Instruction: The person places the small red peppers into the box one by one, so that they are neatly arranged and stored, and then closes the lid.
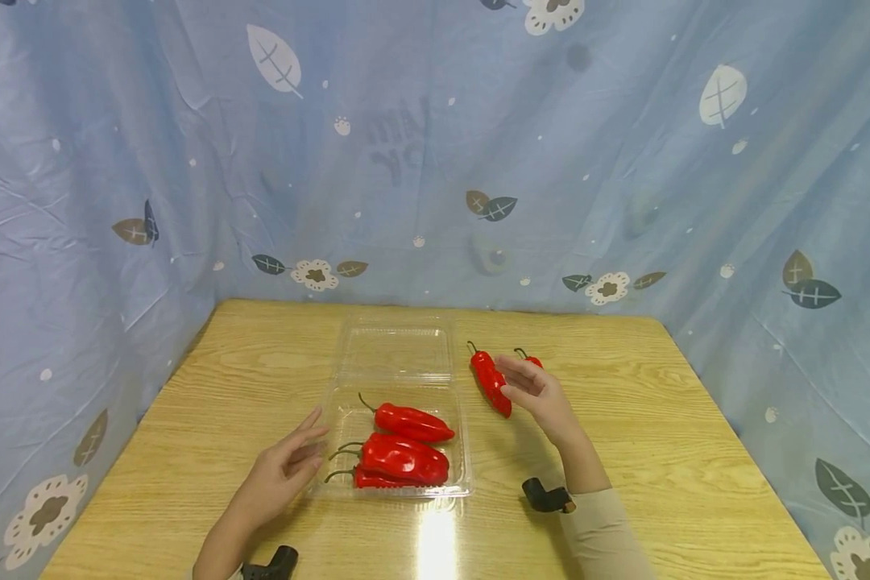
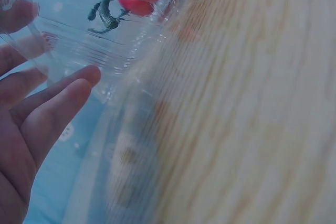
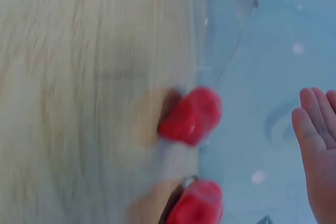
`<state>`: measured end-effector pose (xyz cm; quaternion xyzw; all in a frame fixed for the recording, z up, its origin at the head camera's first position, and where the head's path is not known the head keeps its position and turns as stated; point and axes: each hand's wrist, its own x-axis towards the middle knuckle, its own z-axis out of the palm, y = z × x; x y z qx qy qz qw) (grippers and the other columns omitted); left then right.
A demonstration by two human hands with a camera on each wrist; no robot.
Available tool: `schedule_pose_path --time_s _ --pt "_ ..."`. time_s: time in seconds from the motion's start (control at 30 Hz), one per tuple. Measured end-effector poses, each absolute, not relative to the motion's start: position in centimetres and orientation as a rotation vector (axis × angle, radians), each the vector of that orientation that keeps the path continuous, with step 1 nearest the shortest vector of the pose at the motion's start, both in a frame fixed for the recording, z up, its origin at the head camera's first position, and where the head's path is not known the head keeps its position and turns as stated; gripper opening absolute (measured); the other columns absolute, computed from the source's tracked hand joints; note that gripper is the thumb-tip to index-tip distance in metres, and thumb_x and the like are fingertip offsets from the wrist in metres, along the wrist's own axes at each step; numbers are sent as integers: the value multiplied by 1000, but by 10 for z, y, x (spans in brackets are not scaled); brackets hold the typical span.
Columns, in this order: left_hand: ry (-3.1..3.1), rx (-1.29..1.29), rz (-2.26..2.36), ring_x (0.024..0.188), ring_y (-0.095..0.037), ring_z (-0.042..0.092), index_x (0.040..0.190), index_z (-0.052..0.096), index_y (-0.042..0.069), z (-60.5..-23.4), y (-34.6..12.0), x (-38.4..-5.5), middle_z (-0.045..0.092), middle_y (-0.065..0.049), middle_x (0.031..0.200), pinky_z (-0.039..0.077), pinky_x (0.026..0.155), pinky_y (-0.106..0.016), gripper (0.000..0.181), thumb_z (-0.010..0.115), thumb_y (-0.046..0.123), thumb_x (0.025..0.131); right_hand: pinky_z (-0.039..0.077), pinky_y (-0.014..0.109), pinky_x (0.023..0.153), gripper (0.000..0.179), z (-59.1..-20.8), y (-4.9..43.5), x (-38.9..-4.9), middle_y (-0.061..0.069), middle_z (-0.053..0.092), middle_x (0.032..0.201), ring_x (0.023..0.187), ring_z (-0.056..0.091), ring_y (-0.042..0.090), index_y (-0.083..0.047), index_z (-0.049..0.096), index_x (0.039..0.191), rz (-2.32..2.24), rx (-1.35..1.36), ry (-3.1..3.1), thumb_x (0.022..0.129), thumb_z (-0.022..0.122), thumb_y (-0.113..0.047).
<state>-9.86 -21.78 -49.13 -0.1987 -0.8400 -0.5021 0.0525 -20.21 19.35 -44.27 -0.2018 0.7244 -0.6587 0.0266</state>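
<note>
Left hand (image 1: pixel 279 470): fingers parted at clear clamshell's (image 1: pixel 465 459) nine o'clock, perhaps steadying
Right hand (image 1: pixel 542 396): fingers wide, empty, by long red pepper (image 1: pixel 488 380), clamshell's two o'clock
Lid (image 1: pixel 399 354): folded toward twelve, likely for access to boxed peppers (image 1: pixel 406 457)

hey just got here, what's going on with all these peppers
A person is handling red peppers at a wooden table. Several peppers lie in a clear plastic box whose lid is open, folded back. The left hand is at the box's left side; whether it touches is hard to tell. The right hand, holding nothing, is by two loose peppers to the right of the box, partly hiding one of them in the head view.
</note>
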Motion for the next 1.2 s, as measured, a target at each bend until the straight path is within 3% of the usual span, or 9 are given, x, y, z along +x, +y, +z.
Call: schedule_pose_path --time_s 0.27,0.57,0.8,0.87,0.97,1.07,1.2 --pt "-2556 -610 -1504 108 -36 61 133 50 -2 -491 -218 -98 26 -20 153 51 85 -13 40 57 11 95 48 15 93 51 -449 216 -207 14 50 139 129 47 27 5 43 138 -2036 -440 2331 93 61 -10" --pt "-2560 -608 -1503 108 -36 61 133 50 -2 -491 -218 -98 26 -20 153 55 85 -24 40 57 12 95 41 5 92 55 -459 236 -215 25 41 144 133 41 35 3 41 140 -2017 -223 2418 93 62 -15" --pt "-2567 -590 -1515 108 -36 61 133 50 -1 -490 -218 -97 26 -19 154 51 85 -15 40 57 13 96 40 3 92 57 -464 244 -219 21 40 146 136 38 32 3 37 142 -1997 -104 2398 93 61 -13" --pt "-2569 -589 -1509 108 -35 61 133 50 -1 -490 -218 -97 27 -19 154 52 85 -16 40 57 13 96 40 9 98 56 -465 246 -220 19 39 147 137 36 30 2 37 143 -1966 -67 2403 93 60 -12" --pt "-2570 -589 -1506 108 -35 61 133 50 -1 -489 -217 -97 27 -19 153 52 85 -16 41 57 13 95 35 26 110 56 -466 247 -221 16 37 150 139 33 29 0 36 144 -1920 -20 2411 94 58 -11" --pt "-2573 -586 -1497 108 -34 62 133 50 -1 -489 -217 -97 27 -19 153 52 85 -15 41 57 13 95 28 41 115 56 -468 248 -223 16 34 151 141 31 29 -1 35 145 -1894 17 2414 94 57 -9" --pt "-2575 -586 -1485 107 -34 62 133 50 0 -490 -218 -97 28 -20 153 52 84 -16 41 58 13 95 26 45 115 60 -473 251 -227 19 31 152 141 28 34 2 31 145 -1841 27 2426 93 58 -9"
